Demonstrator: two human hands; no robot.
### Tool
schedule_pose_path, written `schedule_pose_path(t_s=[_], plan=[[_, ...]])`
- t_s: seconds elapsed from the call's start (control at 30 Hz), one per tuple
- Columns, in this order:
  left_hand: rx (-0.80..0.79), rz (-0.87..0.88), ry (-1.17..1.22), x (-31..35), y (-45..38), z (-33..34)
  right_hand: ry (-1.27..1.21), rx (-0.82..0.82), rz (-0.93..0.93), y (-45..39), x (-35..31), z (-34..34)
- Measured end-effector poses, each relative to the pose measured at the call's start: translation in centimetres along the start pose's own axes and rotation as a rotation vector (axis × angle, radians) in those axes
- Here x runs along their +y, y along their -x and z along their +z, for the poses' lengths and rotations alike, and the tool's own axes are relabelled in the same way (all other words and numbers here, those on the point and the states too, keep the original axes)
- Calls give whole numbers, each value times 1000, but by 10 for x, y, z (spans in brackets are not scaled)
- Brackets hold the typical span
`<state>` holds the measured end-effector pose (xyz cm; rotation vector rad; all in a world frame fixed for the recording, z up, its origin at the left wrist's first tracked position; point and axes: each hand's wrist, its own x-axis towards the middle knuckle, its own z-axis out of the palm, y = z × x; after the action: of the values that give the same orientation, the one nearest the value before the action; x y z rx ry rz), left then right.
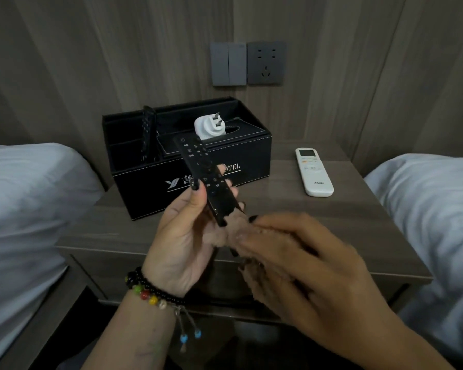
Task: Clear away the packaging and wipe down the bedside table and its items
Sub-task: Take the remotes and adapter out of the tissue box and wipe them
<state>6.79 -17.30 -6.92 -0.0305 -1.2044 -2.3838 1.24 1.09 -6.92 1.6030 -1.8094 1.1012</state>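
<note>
The left hand [182, 236] grips a black TV remote [203, 180], tilted above the bedside table's [118, 222] front edge. The right hand [300, 265] clutches a brown fuzzy cloth [222, 236] against the remote's lower end. A white air-conditioner remote [314, 172] lies near the back right corner, beside a black hotel organiser box [251, 153] holding a white plug adapter [210, 126].

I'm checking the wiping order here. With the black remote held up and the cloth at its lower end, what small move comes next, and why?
Probably draw the brown cloth up along the black remote: the left hand holds it upright, and the right hand presses the cloth only at its lower end.
</note>
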Motion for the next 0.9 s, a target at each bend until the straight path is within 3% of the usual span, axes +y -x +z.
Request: schedule_pose_path(t_s=[0.1, 0.3, 0.47, 0.67, 0.9], plan=[[-13, -5, 66, 4, 2, -3, 29, -26, -9, 0, 6, -2], [-46, -42, 157, 3, 4, -2, 45, 171, 137, -3, 19, -11], [32, -44, 147, -1, 1, -1, 73, -3, -34, 2, 2, -2], [163, -115, 224, -6, -2, 11, 67, 169, 99, -1, 13, -14], [138, -251, 362, -20, -4, 24, 223, -13, -73, 2, -4, 4]])
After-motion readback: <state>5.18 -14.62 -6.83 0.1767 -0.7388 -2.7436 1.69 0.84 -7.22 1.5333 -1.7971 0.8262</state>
